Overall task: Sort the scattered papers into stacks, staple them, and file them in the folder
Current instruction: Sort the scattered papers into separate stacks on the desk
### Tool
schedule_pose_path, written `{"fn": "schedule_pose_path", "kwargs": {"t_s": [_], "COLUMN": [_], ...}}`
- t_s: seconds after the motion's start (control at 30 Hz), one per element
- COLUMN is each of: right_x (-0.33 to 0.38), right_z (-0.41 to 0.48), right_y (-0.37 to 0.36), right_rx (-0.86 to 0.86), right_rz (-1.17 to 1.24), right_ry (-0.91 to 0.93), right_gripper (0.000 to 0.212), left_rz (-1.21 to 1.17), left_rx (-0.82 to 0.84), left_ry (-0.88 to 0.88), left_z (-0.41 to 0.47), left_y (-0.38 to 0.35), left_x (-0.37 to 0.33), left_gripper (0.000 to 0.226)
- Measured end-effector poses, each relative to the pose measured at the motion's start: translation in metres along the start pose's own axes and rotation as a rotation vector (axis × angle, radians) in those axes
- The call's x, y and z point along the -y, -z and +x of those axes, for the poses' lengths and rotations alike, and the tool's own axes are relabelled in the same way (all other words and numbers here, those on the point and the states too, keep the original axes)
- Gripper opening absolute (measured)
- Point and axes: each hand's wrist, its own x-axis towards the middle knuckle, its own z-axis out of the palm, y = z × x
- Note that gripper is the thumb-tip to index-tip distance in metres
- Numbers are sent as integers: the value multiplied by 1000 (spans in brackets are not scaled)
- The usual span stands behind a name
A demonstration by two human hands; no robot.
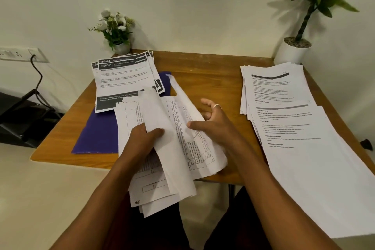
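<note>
Left hand [145,138] clamps table-printed bundle [180,126] just right of purple folder [95,134]; long axis runs away from person. Right hand [215,122], fingers spread, at bundle's right edge; likely peels next sheet.

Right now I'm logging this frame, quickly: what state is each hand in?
Left hand: grips the sheaf of papers, thumb curled over it.
Right hand: open, fingers spread, thumb touching the same sheaf; holding nothing.

The papers [174,146] hide much of the folder [95,134], their words are too blurry to read, and the plant [312,2] is cut off at the top.
</note>
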Motion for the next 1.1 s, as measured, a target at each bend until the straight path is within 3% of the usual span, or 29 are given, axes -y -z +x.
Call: {"fn": "schedule_pose_path", "kwargs": {"t_s": [0.07,0.17,0.2,0.3,0.37,0.47,0.53,0.6,0.67,0.87,0.97,1.1], "right_x": [1,-1,-3,-9,-10,-15,-16,-17,-20,-28,-28,-22], "right_z": [-1,2,4,6,3,4,4,3,3,-1,-6,-10], "right_y": [-2,5,9,20,26,33,34,32,25,8,17,34], "right_rx": [-40,-90,-77,-31,23,-33,-70,-68,-29,103,52,15], "right_rz": [-65,-38,41,238,354,274,186,146,132,425,501,598], "right_ry": [19,-108,-156,-253,-276,-264,-243,-250,-276,-216,-178,-91], "right_gripper": [72,37,39,80,82,75,59,40,34,26,30,48], "left_rz": [-33,-70,-64,-31,-47,199,378,457,437,310,180,33], "left_rx": [-7,10,74,337,319,-83,-306,-278,-171,-15,-41,43], "left_ry": [10,-36,-66,-76,-111,-348,-360,-238,-168,-150,-165,-169], "left_z": [-2,-11,-16,-29,-33,-33,-31,-27,-26,-27,-28,-27], "left_y": [-2,-7,-11,-26,-30,-8,17,33,33,4,0,1], "left_x": [-4,-13,-19,-31,-30,-23,-17,-14,-14,-23,-26,-34], "left_gripper": [18,22,28,73,87,44,26,7,11,12,22,16]}}
